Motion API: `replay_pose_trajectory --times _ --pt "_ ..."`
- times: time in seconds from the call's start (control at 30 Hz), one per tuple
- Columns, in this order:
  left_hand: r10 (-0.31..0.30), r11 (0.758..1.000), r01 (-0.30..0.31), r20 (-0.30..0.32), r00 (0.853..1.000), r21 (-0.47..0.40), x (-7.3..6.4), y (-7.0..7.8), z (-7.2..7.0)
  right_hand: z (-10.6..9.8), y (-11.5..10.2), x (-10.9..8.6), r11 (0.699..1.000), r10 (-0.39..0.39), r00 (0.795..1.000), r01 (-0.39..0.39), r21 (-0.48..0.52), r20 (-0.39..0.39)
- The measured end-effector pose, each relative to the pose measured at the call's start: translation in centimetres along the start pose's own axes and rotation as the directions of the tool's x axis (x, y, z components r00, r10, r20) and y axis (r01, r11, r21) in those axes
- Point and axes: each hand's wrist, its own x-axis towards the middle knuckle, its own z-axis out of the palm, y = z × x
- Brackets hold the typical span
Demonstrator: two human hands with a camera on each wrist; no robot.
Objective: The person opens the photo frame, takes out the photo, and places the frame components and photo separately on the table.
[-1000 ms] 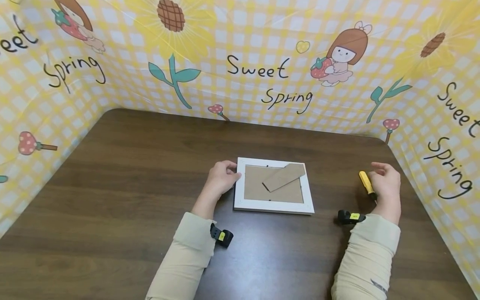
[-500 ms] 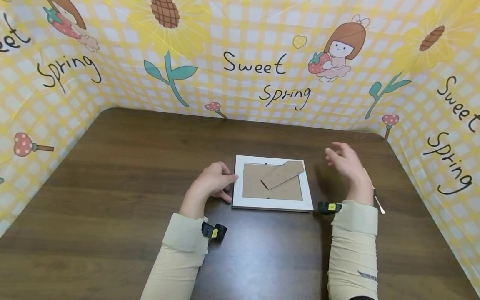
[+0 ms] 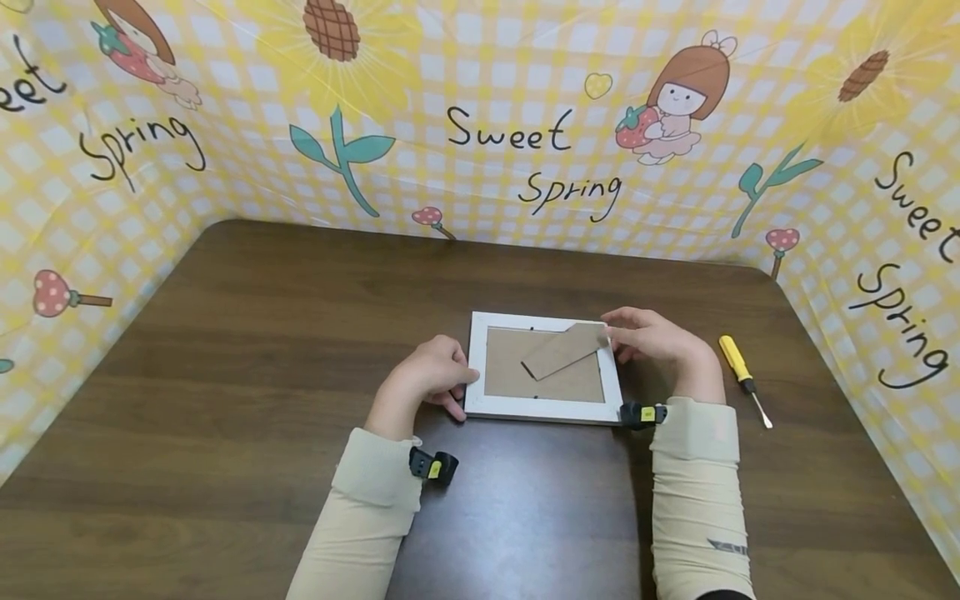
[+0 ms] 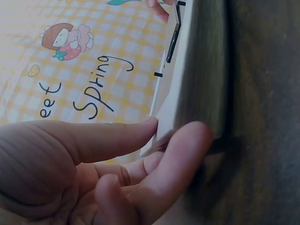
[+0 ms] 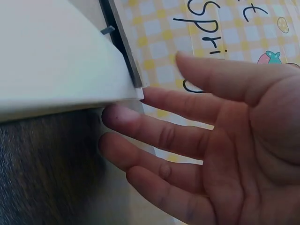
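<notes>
A white picture frame (image 3: 543,408) lies back side up on the table, its brown backing board (image 3: 510,371) and a slanted brown stand flap (image 3: 566,352) showing. My left hand (image 3: 431,367) pinches the frame's left edge. In the left wrist view, the thumb (image 4: 117,138) lies on the white back and the fingers come against the side. At the far right corner is my right hand (image 3: 660,343). The right wrist view shows its fingertips (image 5: 119,117) against the frame's edge, while the raised thumb (image 5: 215,77) stands apart from it.
A yellow-handled screwdriver (image 3: 735,362) lies to the right of my right hand. The dark wooden table (image 3: 225,375) is bordered by a yellow checked cloth (image 3: 510,67) at the back and both sides. Both cuffs carry small black cameras.
My right hand has come from beside the screwdriver leftward to the frame's right edge, leaving the screwdriver in full view. My left hand stays at the left edge, its grip slightly shifted.
</notes>
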Motion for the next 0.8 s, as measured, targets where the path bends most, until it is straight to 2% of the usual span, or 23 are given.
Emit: replay_pose_trajectory --times 0.2,0.43,0.8 --pt "0.016 1.0 -0.016 -0.019 1.0 0.003 0.2 -0.1 0.1 -0.1 0.6 0.1 0.999 -0.036 0.999 0.035 0.028 0.017" --pt "0.046 0.999 -0.046 -0.037 0.998 -0.009 0.4 -0.3 0.1 -0.1 0.8 0.1 0.995 -0.042 0.999 0.04 0.087 0.015" --pt "0.061 0.998 -0.061 -0.058 0.996 0.007 0.7 -0.4 0.0 0.1 1.2 0.2 0.993 -0.051 0.999 0.05 0.103 0.007"
